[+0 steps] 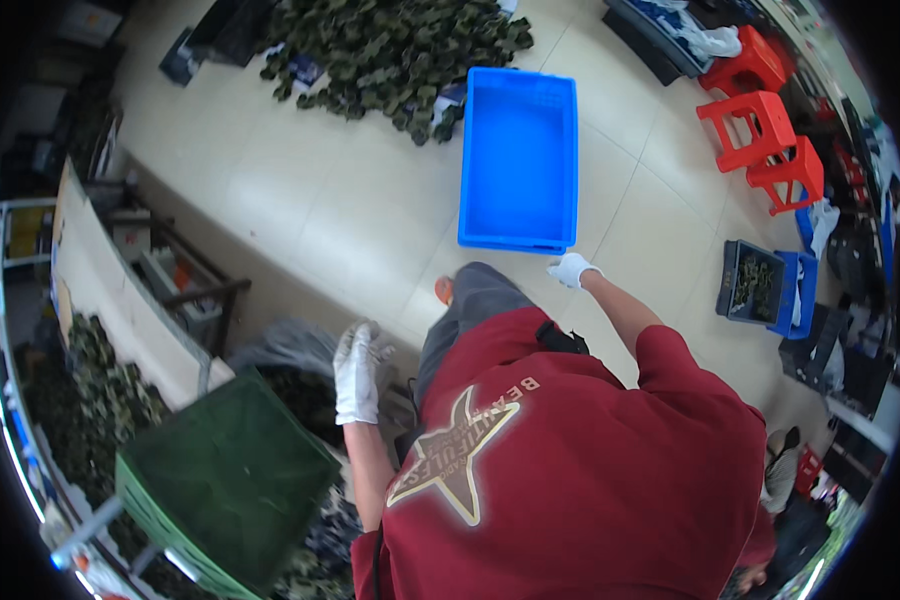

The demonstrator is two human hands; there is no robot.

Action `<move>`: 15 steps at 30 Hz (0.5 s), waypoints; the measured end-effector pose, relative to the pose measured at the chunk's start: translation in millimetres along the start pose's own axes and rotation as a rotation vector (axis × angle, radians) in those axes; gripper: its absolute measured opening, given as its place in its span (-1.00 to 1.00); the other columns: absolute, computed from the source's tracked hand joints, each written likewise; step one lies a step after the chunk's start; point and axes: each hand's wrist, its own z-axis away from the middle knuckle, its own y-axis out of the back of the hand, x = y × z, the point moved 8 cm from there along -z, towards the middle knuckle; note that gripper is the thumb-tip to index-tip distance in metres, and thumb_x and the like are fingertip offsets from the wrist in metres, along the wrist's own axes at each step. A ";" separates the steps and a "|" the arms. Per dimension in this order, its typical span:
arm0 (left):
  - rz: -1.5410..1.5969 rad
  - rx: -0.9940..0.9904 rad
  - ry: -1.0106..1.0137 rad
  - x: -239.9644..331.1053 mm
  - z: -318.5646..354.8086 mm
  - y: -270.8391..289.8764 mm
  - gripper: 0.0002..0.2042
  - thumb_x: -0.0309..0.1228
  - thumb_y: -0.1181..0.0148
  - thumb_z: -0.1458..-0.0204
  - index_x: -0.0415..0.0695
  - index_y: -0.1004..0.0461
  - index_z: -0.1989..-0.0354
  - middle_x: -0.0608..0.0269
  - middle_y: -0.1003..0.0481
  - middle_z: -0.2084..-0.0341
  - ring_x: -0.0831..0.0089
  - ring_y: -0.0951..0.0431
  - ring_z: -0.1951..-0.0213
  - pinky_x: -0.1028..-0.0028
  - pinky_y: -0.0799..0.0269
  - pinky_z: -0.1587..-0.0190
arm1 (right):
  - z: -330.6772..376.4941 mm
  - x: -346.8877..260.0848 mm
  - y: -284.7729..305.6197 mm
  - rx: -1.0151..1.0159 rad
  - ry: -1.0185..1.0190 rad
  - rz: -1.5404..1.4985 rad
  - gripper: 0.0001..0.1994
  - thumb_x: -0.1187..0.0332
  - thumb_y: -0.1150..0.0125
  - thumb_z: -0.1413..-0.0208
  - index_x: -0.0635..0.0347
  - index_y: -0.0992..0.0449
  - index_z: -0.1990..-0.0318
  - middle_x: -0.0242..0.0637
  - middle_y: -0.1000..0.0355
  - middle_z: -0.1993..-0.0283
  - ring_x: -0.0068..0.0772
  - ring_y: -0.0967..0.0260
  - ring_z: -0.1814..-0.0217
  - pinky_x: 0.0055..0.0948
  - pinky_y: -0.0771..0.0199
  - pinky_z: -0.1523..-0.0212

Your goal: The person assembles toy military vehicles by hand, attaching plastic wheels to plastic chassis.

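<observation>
A bright blue plastic bin (518, 243), rectangular and with nothing in it, lies ahead of me on the tiled floor. At its near right corner is my right hand (573, 270) in a white glove, fingers closed at the rim; the fingertips are partly hidden. My left hand (357, 375), also in a white glove, is raised at my left side with loosely bent fingers apart and holds nothing. Below and left of it stands a dark green plastic box (232, 480). Greyish clear plastic sheeting (288, 345) lies just beyond that hand.
Beyond the bin spreads a big heap of dark green camouflage pieces (390, 60). Red plastic stools (755, 130) stand at the right, near a dark crate (750, 283). More camouflage pieces (110, 400) fill a place at the left, behind a pale board (120, 290).
</observation>
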 end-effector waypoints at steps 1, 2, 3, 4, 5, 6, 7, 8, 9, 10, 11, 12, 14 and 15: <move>-0.028 -0.064 -0.052 21.5 -16.0 -6.8 -0.70 -0.32 -0.14 -0.20 -0.21 -0.39 -0.03 0.19 -0.49 0.18 0.42 -0.54 0.26 0.43 -0.51 0.25 | 6.5 -3.1 1.4 0.052 0.019 -0.102 -0.56 0.01 -0.11 -0.09 0.18 -0.60 0.09 -0.03 -0.56 0.17 -0.12 -0.55 0.19 -0.21 -0.52 0.17; -0.046 -0.112 -0.055 37.7 -33.2 -11.6 -0.69 -0.32 -0.13 -0.20 -0.22 -0.39 -0.04 0.18 -0.49 0.16 0.41 -0.54 0.24 0.42 -0.52 0.23 | 7.8 -4.9 2.2 0.044 0.000 -0.117 -0.56 0.00 -0.11 -0.09 0.18 -0.60 0.09 -0.03 -0.56 0.18 -0.10 -0.55 0.20 -0.20 -0.52 0.18; -0.066 -0.158 -0.061 54.9 -48.1 -17.3 -0.68 -0.31 -0.13 -0.20 -0.22 -0.38 -0.05 0.17 -0.49 0.14 0.39 -0.55 0.21 0.41 -0.52 0.20 | 4.4 -14.3 10.7 0.063 -0.004 -0.130 -0.56 0.00 -0.11 -0.09 0.18 -0.60 0.09 -0.03 -0.56 0.18 -0.10 -0.55 0.20 -0.20 -0.52 0.18; -0.138 -0.161 -0.095 74.5 -51.4 -27.7 -0.64 -0.30 -0.12 -0.21 -0.25 -0.36 -0.09 0.15 -0.49 0.12 0.37 -0.55 0.19 0.39 -0.53 0.16 | 4.9 -11.5 10.7 0.041 -0.052 -0.082 -0.56 0.00 -0.11 -0.09 0.18 -0.60 0.09 -0.02 -0.56 0.17 -0.07 -0.54 0.19 -0.20 -0.52 0.17; -0.160 -0.187 -0.137 92.2 -58.3 -36.7 -0.61 -0.29 -0.12 -0.21 -0.26 -0.35 -0.12 0.12 -0.48 0.11 0.36 -0.56 0.16 0.37 -0.54 0.14 | 7.3 -8.6 8.3 0.015 -0.100 -0.032 -0.55 0.00 -0.11 -0.09 0.17 -0.60 0.08 -0.02 -0.56 0.15 -0.05 -0.54 0.18 -0.21 -0.52 0.16; -0.189 -0.201 -0.165 104.8 -65.7 -41.2 -0.63 -0.29 -0.13 -0.21 -0.25 -0.36 -0.09 0.14 -0.49 0.14 0.35 -0.56 0.18 0.37 -0.53 0.15 | 8.5 -16.9 18.9 0.040 -0.114 -0.022 -0.57 0.02 -0.09 -0.10 0.15 -0.60 0.07 -0.03 -0.54 0.08 -0.02 -0.52 0.09 -0.22 -0.49 0.08; -0.216 -0.211 -0.191 113.5 -72.6 -44.6 -0.65 -0.29 -0.14 -0.21 -0.23 -0.37 -0.07 0.15 -0.50 0.17 0.34 -0.57 0.20 0.37 -0.52 0.16 | 5.7 -17.5 23.6 0.054 -0.122 -0.033 -0.57 0.02 -0.09 -0.10 0.15 -0.60 0.07 -0.03 -0.54 0.08 -0.02 -0.52 0.09 -0.22 -0.49 0.08; -0.220 -0.228 -0.194 112.2 -82.4 -46.4 -0.65 -0.29 -0.14 -0.21 -0.23 -0.37 -0.07 0.15 -0.50 0.17 0.34 -0.57 0.20 0.37 -0.52 0.16 | 3.2 -18.9 27.8 0.069 -0.090 0.000 -0.57 0.03 -0.09 -0.10 0.14 -0.60 0.07 -0.04 -0.53 0.06 -0.01 -0.50 0.06 -0.21 -0.48 0.04; -0.197 -0.209 -0.148 104.7 -94.9 -40.9 -0.64 -0.28 -0.14 -0.20 -0.24 -0.37 -0.08 0.14 -0.50 0.16 0.34 -0.57 0.20 0.37 -0.53 0.17 | 1.2 -25.3 30.2 0.083 -0.056 0.030 -0.57 0.03 -0.09 -0.10 0.14 -0.60 0.06 -0.05 -0.53 0.05 -0.01 -0.49 0.02 -0.20 -0.47 0.00; -0.175 -0.189 -0.098 97.1 -103.9 -35.7 -0.62 -0.27 -0.15 -0.20 -0.24 -0.36 -0.09 0.14 -0.49 0.15 0.34 -0.57 0.20 0.37 -0.53 0.18 | -0.5 -31.5 33.5 0.089 -0.066 0.017 -0.57 0.03 -0.09 -0.10 0.14 -0.60 0.06 -0.05 -0.53 0.05 -0.01 -0.49 0.02 -0.20 -0.47 0.00; -0.185 -0.202 -0.094 93.8 -110.7 -34.6 -0.62 -0.27 -0.15 -0.20 -0.24 -0.36 -0.09 0.14 -0.49 0.15 0.34 -0.57 0.20 0.37 -0.53 0.18 | -4.6 -41.3 42.2 0.136 -0.032 0.026 -0.58 0.04 -0.08 -0.09 0.13 -0.60 0.05 -0.07 -0.53 0.03 -0.01 -0.48 -0.01 -0.21 -0.45 -0.03; -0.206 -0.208 -0.032 85.9 -117.2 -36.7 -0.61 -0.26 -0.15 -0.20 -0.24 -0.36 -0.09 0.14 -0.49 0.16 0.35 -0.57 0.21 0.37 -0.54 0.19 | -7.8 -49.3 53.6 0.184 0.003 0.040 -0.58 0.04 -0.08 -0.09 0.13 -0.59 0.04 -0.08 -0.52 0.02 -0.01 -0.46 -0.04 -0.21 -0.43 -0.07; -0.239 -0.236 0.060 73.0 -132.5 -41.7 -0.59 -0.24 -0.17 -0.18 -0.25 -0.34 -0.10 0.15 -0.49 0.18 0.36 -0.56 0.23 0.37 -0.55 0.23 | -8.4 -53.9 63.1 0.185 0.002 -0.011 -0.57 0.04 -0.08 -0.09 0.12 -0.59 0.03 -0.08 -0.52 0.01 -0.01 -0.46 -0.04 -0.21 -0.43 -0.07; -0.243 -0.248 0.063 75.3 -139.2 -49.0 -0.59 -0.24 -0.17 -0.18 -0.25 -0.34 -0.10 0.15 -0.49 0.18 0.36 -0.56 0.23 0.37 -0.55 0.23 | -9.8 -55.2 68.5 0.184 0.009 -0.057 -0.57 0.04 -0.08 -0.09 0.12 -0.58 0.02 -0.09 -0.52 0.00 -0.01 -0.46 -0.04 -0.22 -0.43 -0.07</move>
